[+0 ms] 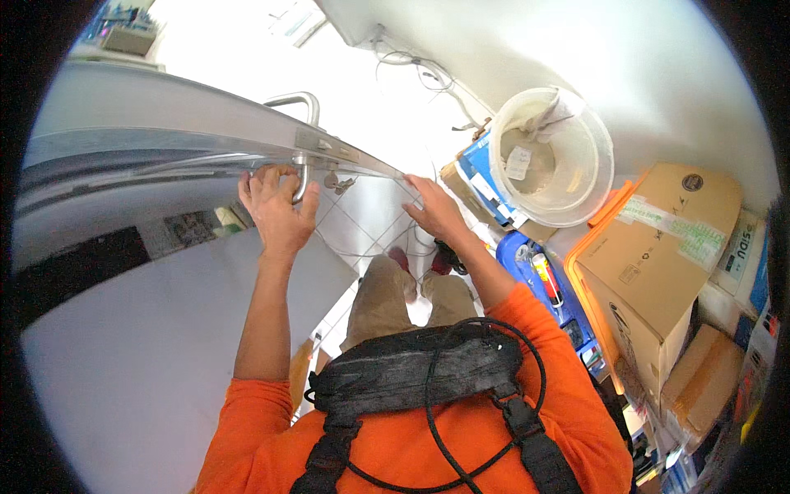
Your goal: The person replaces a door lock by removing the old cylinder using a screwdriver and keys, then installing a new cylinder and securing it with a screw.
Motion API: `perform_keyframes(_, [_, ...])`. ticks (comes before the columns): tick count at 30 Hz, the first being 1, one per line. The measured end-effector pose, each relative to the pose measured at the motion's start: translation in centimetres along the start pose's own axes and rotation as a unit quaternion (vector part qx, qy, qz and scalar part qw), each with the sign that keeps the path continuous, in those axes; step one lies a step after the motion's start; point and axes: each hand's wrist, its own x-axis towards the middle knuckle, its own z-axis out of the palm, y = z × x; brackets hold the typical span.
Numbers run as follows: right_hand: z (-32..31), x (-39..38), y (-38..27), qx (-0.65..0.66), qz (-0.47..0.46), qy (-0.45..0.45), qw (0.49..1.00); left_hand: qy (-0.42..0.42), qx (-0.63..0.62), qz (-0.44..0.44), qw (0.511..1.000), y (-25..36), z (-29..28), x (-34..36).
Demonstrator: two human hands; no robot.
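Observation:
A grey door point(197, 115) stands ajar before me, seen from above along its top edge. My left hand point(278, 206) is closed around the metal lever handle point(303, 177) on the near face, its fingers curled and its thumb beside the handle's neck. On the far face a matching handle point(304, 100) sticks out. Some small keys point(337, 183) seem to hang at the lock, close to the handle. My right hand point(436, 212) reaches to the door's free end. Its fingertips touch the edge there, while the thumb stands apart and the palm holds nothing.
On the right, a translucent bucket point(592, 165) with a cloth rests on boxes. A cardboard box point(658, 239) stands nearer, beside a blue case point(527, 255) with a red-and-white tube point(546, 280). Cables point(420, 70) lie along the wall. A black pouch point(415, 370) is strapped to me.

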Motion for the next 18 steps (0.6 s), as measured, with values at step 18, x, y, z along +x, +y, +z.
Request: perform_keyframes(18, [19.3,2.2,-1.9,0.245,-0.311,-0.077,0.915,0.384,-0.113,-0.097,0.911,-1.7,1.8,-19.0])
